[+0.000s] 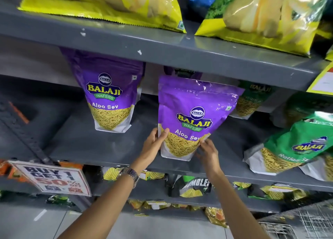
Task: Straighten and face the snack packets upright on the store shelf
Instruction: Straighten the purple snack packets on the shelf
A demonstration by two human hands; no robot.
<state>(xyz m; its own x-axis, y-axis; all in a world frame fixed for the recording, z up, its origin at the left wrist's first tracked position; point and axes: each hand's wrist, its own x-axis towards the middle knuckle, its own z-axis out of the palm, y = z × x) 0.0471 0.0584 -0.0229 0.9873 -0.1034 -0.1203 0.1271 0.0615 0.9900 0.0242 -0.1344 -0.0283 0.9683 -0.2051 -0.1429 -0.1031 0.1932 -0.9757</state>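
A purple Aloo Sev packet (pixel 194 112) stands upright near the front of the grey middle shelf (pixel 100 145), label facing me. My left hand (pixel 155 141) grips its lower left edge, thumb on the front. My right hand (pixel 207 148) pinches its lower right corner. A second purple Aloo Sev packet (pixel 110 93) stands upright farther back on the left. Behind the held packet another purple packet (pixel 182 71) is mostly hidden. Green Ratlami Sev packets (pixel 297 147) lean tilted at the right, and another green packet (pixel 252 98) stands farther back.
Large yellow chip bags (pixel 111 4) lie on the upper shelf. A "Buy 1 Get 1 50%" sign (pixel 54 179) hangs at the lower left shelf edge. Black and yellow snack bags (pixel 194 186) fill the lower shelf. A wire basket (pixel 297 224) sits at bottom right.
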